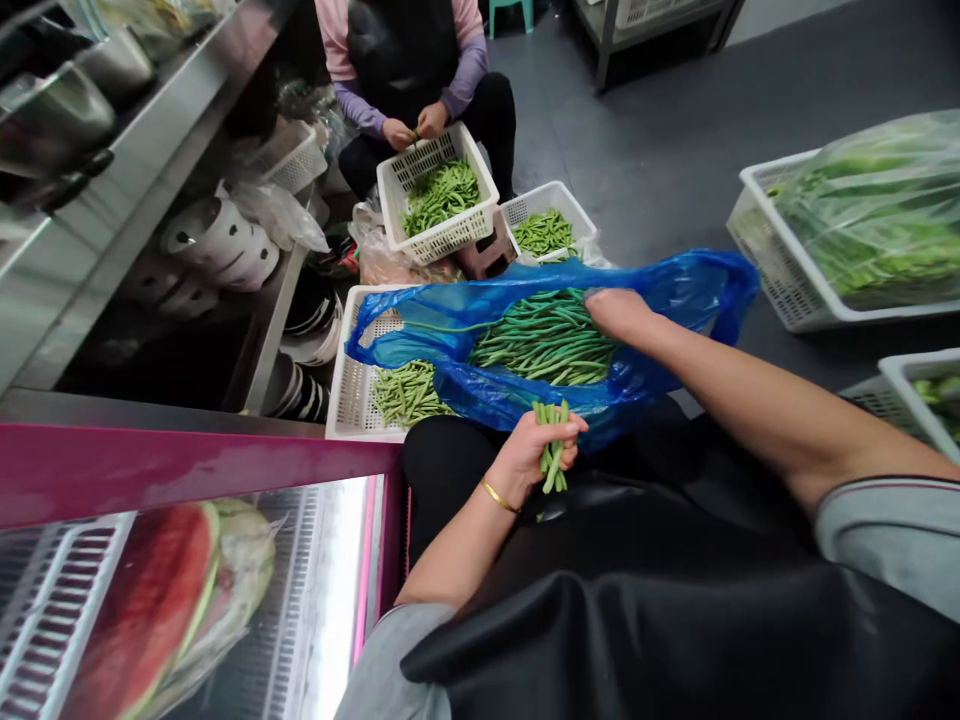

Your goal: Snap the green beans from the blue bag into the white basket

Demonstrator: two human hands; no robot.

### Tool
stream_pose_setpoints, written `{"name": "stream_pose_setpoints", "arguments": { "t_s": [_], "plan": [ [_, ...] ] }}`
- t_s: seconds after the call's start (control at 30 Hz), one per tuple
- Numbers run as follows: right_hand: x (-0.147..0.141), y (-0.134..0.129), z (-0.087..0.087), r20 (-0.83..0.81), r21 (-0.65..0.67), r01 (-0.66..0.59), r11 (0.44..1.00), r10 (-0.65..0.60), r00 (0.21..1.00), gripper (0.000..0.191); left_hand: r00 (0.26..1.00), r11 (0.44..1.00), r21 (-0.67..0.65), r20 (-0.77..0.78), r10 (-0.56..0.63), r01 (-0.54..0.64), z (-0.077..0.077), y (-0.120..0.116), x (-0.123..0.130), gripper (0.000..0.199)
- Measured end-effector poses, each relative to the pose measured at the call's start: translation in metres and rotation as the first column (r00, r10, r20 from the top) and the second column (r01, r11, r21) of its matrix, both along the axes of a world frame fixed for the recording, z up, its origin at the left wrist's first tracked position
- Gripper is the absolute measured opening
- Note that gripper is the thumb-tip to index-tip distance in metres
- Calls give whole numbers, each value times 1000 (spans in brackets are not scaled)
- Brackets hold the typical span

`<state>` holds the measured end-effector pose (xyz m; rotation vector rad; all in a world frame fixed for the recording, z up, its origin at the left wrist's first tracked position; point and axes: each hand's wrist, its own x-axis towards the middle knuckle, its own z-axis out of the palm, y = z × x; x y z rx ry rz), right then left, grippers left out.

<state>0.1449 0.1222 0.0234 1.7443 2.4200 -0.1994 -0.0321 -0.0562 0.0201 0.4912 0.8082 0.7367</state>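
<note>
The blue bag gapes upward at frame centre; the right hand blocks its right side. Dark floor lies open at upper right.

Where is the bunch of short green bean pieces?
In the head view, the bunch is below and right of centre, held in the left hand beside the blue bag.

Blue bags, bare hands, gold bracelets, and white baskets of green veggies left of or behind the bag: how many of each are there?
Blue bag: 1
Hands: 4 (left hand, right hand, other person's two hands)
Gold bracelet: 1
White baskets: 3 (one left, two behind)
Total: 9
</note>
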Motion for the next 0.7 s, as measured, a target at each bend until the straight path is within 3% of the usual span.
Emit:
{"name": "stream_pose_setpoints", "arguments": {
  "t_s": [0.1, 0.2, 0.3, 0.37, 0.47, 0.53, 0.6, 0.63, 0.7],
  "plan": [
    [10, -45, 5, -174, 211, -117, 971, 155, 972, 30, 997, 993, -93, 10, 72, -71, -7, 6, 4, 35],
    [13, -97, -7, -376, 429, -194, 882, 370, 850, 27, 982, 969, -174, 44, 184, -174, -15, 18, 14, 43],
    [10, -130, -32, -459, 432, -290, 854, 485, 744, 26, 957, 932, -222, -33, 287, -287, -26, 32, 24, 41],
    [10, -136, -43, -535, 320, -356, 878, 478, 697, 27, 933, 911, -211, -140, 330, -354, -33, 40, 27, 34],
    [20, -132, -43, -730, 50, -341, 939, 268, 628, 25, 916, 915, -165, -234, 326, -368, -40, 43, 25, 27],
    [29, -128, -36, -836, -206, -216, 954, -57, 546, 24, 928, 929, -139, -203, 313, -344, -38, 40, 21, 29],
    [37, -127, -31, -832, -439, -45, 897, -388, 396, 29, 942, 939, -116, -131, 308, -323, -32, 35, 15, 33],
    [38, -128, -29, -804, -513, 26, 858, -491, 336, 33, 948, 944, -103, -94, 305, -314, -29, 33, 12, 33],
    [39, -134, -27, -777, -515, 161, 842, -538, 328, 41, 953, 950, -69, -37, 302, -304, -22, 28, 8, 33]
  ]
}}
